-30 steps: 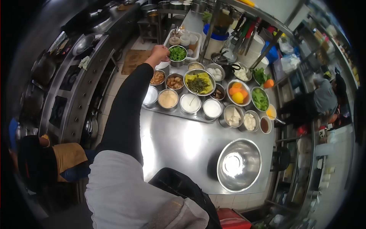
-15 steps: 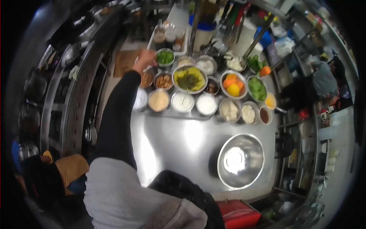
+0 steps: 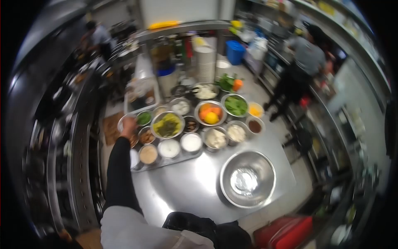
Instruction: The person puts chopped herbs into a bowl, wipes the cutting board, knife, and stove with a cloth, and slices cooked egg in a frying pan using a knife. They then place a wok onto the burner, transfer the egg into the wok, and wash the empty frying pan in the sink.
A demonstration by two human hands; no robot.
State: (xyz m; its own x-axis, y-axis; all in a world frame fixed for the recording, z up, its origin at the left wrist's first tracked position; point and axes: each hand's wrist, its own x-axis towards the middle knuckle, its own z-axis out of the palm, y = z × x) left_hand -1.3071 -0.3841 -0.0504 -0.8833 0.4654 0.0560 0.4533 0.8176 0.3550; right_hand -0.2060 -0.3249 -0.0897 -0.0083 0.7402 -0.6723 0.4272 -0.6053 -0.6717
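Tiled floor (image 3: 262,210), steel shelving (image 3: 346,31)

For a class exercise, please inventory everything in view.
Table: one, silver, centre
Mixing bowl: one, silver, near right
Food containers: over a dozen, mixed colours, table's far side
Bin: one, blue, beyond table
Container stack: one, white, beyond food
Unidentified object: one, red, bottom right
Co-workers: at least two, greyish tops, background
Background clutter: too blurred to count
Sleeve: one, black and grey, left
Left hand: one, bare, by leftmost containers
Right hand: none visible
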